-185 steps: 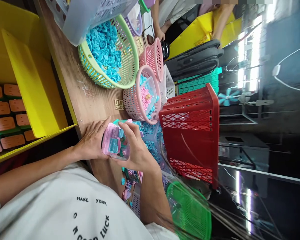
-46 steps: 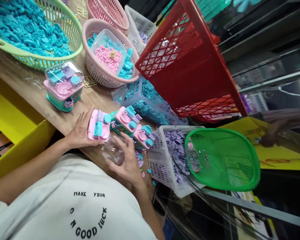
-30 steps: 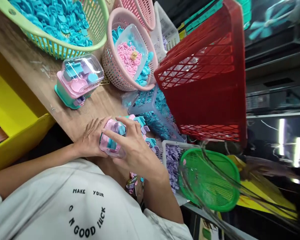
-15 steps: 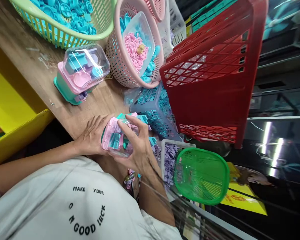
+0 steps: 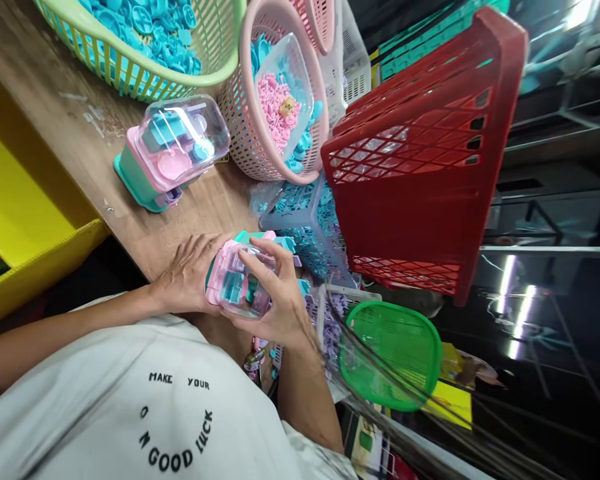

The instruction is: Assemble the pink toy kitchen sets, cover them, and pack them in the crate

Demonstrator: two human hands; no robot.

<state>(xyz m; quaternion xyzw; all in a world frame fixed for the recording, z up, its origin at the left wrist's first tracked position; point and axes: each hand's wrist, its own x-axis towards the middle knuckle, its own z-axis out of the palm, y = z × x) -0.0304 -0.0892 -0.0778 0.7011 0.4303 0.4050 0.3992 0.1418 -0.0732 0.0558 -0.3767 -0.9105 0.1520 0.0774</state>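
Between my hands is a toy playset box (image 5: 233, 287) with a pink rim, a clear domed lid and small teal pieces showing inside. My left hand (image 5: 187, 273) wraps the base end, its fingers partly hidden behind the box. From the other side my right hand (image 5: 280, 290) grips the clear lid, thumb and fingers spread around it. A similar toy box (image 5: 163, 160), with a teal base, pink rim, purple latch and clear lid, rests on the wooden table (image 5: 215, 207) farther up. More pink and teal pieces show just beyond the held box, partly covered by my fingers.
A light green basket (image 5: 145, 73) of blue parts and a pink basket (image 5: 245, 127) stand at the back. To the right are a red crate (image 5: 405, 213), a green basket (image 5: 393, 353) and a bin of purple parts (image 5: 333, 327). Dark strands hang across the lower right.
The view has shifted slightly, moving the surroundings within the picture. Both hands keep their hold on the toy box, with little visible change in grip.
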